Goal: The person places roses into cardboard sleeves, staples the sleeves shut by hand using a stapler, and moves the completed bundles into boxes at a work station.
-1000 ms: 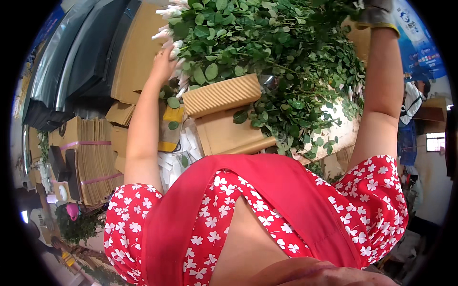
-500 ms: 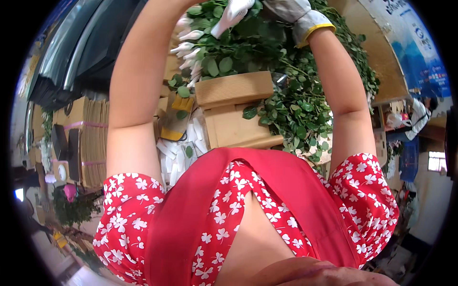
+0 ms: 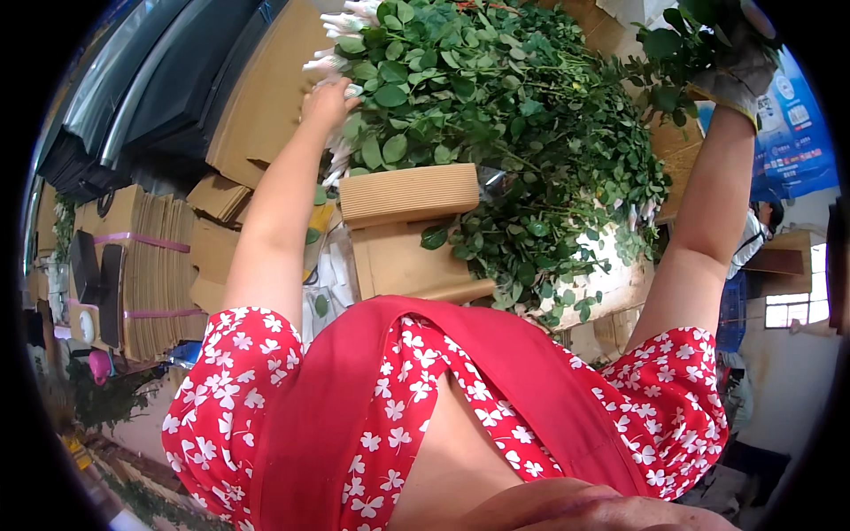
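Observation:
A large heap of leafy green flower stems [image 3: 496, 97] lies in front of me, with several white-wrapped flower heads [image 3: 352, 19] along its left edge. My bare left hand [image 3: 326, 104] reaches to that edge, its fingers closed around a small white-wrapped flower head [image 3: 354, 91]. Out to the far right, my right hand [image 3: 739, 78] wears a grey glove with a yellow cuff. It grips a bunch of leafy stems [image 3: 668, 44], held beyond the heap's right side; the fingertips are partly hidden by leaves.
A ridged cardboard piece [image 3: 409, 195] lies at the heap's near edge, over flat cardboard [image 3: 407, 257]. White sleeves [image 3: 332, 274] are piled near my left arm. Strapped cardboard stacks [image 3: 146, 265] and dark sheets [image 3: 190, 97] stand left. A blue printed sheet [image 3: 797, 133] hangs right.
My right hand has swung from above the heap out to the far right with leafy stems. My left hand has come down into view at the left row of white-wrapped heads.

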`<state>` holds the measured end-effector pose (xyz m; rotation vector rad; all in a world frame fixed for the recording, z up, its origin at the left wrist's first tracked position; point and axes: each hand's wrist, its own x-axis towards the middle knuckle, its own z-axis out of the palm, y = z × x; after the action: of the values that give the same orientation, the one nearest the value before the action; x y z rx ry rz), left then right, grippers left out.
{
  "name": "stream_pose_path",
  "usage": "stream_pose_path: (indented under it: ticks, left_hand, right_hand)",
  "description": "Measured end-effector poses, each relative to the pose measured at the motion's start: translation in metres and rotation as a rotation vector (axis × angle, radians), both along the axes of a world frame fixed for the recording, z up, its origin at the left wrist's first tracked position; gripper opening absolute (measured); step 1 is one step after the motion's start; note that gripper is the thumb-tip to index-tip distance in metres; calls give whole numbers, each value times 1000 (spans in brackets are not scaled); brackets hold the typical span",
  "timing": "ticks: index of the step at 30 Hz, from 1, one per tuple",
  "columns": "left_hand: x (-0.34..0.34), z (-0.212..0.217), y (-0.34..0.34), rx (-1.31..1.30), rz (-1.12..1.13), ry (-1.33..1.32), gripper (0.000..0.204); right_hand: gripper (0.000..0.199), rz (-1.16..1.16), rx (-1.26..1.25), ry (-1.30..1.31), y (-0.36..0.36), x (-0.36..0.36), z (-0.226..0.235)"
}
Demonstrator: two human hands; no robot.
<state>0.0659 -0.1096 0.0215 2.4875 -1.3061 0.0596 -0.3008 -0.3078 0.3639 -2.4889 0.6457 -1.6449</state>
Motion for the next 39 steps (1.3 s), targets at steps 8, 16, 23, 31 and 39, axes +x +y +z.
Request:
stream_pose_path:
  ticks: [8, 16, 23, 31, 39]
  left_hand:
    - [-17, 95, 9, -105, 84, -600, 34]
    - [8, 124, 48, -299, 93, -948, 33]
    - [27, 42, 38, -63, -253, -172, 29]
    - [3, 29, 33, -94, -188, -45, 25]
    - [-13, 51, 56, -126, -271, 309, 36]
  right_hand:
    - [41, 118, -47, 189, 17, 49, -23]
    - [42, 209, 35, 430, 12, 92, -64]
    - [42, 73, -15, 64, -13, 48, 10]
    - [42, 124, -46, 188, -19, 135, -8]
    - [43, -24, -195, 634, -22, 232, -96]
